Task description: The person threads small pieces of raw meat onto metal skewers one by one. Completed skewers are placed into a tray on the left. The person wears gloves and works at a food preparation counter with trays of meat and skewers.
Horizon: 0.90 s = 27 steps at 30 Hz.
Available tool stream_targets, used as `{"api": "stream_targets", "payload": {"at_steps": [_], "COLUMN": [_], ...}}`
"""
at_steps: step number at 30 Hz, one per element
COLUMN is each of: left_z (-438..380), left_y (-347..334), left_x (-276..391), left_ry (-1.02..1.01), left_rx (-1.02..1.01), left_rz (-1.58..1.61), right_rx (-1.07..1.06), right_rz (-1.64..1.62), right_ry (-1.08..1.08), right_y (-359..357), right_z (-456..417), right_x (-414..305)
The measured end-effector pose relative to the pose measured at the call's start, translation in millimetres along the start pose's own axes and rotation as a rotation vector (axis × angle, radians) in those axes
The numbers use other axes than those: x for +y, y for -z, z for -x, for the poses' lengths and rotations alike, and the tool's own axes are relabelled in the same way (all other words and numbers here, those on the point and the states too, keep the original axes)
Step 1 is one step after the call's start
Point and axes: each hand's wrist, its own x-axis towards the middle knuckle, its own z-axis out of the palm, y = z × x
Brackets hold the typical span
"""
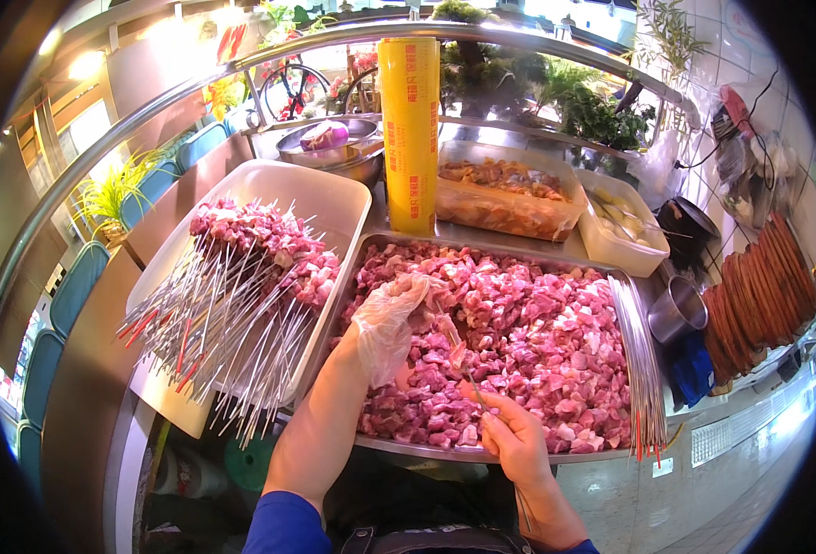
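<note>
My right hand [515,433], bare, grips a thin metal skewer [476,388] that slants up and left over the meat. Partway along this skewer sits a piece of pale pink meat [457,355]. Thin metal ends also show below my right palm. In a clear plastic glove, my left hand [390,322] has its fingers pinched around a bit of meat by the skewer's upper end; the fingertips are partly hidden. Under both hands lies a wide metal tray [449,453], heaped with raw cut meat [532,339].
Left, a white plastic tub [318,183] holds many loaded skewers [262,242], handles jutting over its edge. Bare skewers [636,367] line the tray's right rim. Behind stand a yellow cling-film roll [411,138], a container of marinated meat [512,208] and a metal cup [676,309].
</note>
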Motion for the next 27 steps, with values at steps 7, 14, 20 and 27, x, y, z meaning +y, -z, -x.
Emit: {"api": "stream_targets", "payload": {"at_steps": [7, 14, 20, 27], "left_z": [1, -4, -5, 0], "left_y": [-3, 3, 4, -5], "left_x": [4, 3, 1, 2], "left_ry": [-0.009, -0.059, -0.067, -0.013], "left_rx": [-0.005, 0.010, -0.011, 0.023], "left_rz": [0.031, 0.047, 0.042, 0.010], "right_rx": [0.013, -0.007, 0.000, 0.021], "right_rz": [-0.002, 0.034, 0.022, 0.036], "right_ry": [-0.008, 0.017, 0.010, 0.026], "right_y": [-2, -1, -3, -2], "right_z": [3, 2, 1, 2], "right_x": [-5, -2, -4, 0]}}
